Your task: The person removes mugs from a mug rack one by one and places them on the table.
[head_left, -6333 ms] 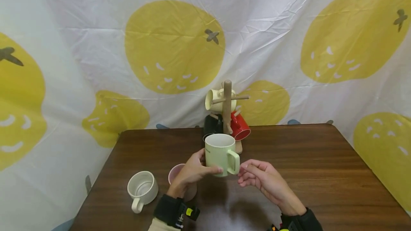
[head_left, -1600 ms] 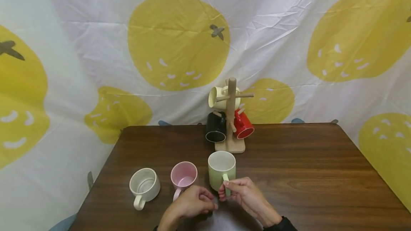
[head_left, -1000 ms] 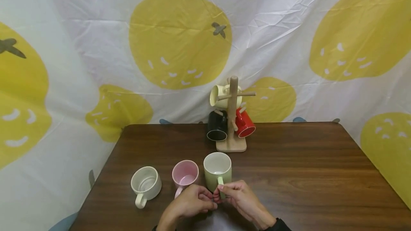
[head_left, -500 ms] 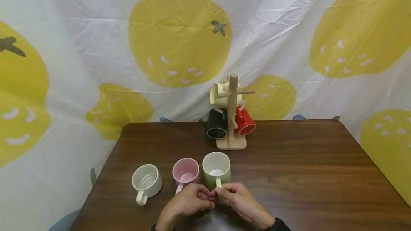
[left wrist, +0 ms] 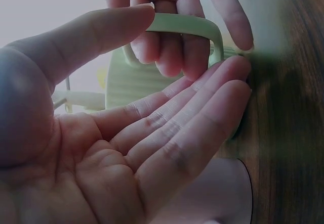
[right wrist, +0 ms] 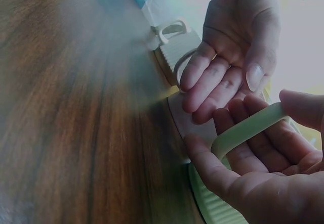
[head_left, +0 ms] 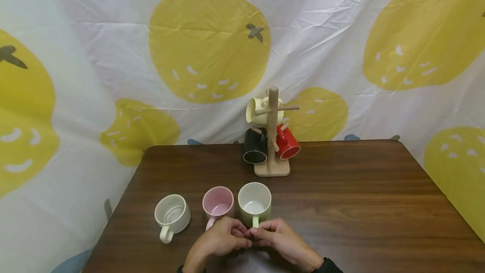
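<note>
No text, label, brand, number or sign can be read on the mugs (head_left: 254,202), the rack (head_left: 272,170), the table (head_left: 356,210) or the cloth (head_left: 322,45), in the head or either wrist view.

Right fingers (head_left: 262,233) hid part of green mug (head_left: 254,205) — surface (head_left: 360,222), both dark cuffs (head_left: 328,266) cut off by head view's lower edge.

A light green mug (head_left: 254,202) stands upright on the worktop (head_left: 360,214), handle (head_left: 255,221) in the right grip (head_left: 283,239). Just beside it, a pink mug (head_left: 218,201) stands upright.
</note>
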The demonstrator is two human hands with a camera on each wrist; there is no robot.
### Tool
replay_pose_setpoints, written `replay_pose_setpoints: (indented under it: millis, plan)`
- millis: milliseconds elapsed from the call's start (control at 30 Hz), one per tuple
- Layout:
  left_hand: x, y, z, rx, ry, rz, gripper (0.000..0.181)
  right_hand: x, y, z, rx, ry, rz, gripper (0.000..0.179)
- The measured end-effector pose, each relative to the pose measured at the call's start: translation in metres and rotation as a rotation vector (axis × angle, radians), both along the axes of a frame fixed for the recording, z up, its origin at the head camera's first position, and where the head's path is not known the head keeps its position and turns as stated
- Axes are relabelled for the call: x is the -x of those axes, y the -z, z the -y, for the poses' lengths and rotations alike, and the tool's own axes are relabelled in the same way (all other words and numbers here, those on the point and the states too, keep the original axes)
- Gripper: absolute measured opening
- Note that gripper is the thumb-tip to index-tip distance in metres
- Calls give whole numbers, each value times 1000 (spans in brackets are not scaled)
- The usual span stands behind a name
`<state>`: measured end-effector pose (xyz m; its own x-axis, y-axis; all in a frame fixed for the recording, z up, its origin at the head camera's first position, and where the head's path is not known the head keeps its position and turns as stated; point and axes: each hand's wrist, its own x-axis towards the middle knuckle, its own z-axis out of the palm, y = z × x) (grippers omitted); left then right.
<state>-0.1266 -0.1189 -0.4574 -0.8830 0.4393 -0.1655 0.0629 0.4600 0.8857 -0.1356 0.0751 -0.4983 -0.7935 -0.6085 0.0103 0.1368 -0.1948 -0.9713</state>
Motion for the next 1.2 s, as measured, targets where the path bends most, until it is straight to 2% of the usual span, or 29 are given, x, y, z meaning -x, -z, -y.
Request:
replay_pose_setpoints:
  millis: [233,467,700,1000,1200]
  plan:
    - [1,-2,0,-2,7,2,23,0,-2,0,-21,4,-4,42]
    - [0,-1,0,-10,4,22,24,0,-4,-1,-48,33,17,44]
    - [-2,-1,3,-10,-8,24,32,2,-4,-11,-73,82,34,45]
    - [-8,-17,4,76,13,-50,35,7,-11,-30,-97,109,4,43]
    - [-11,-25,2,89,22,-81,31,15,-21,-43,-137,141,-11,44]
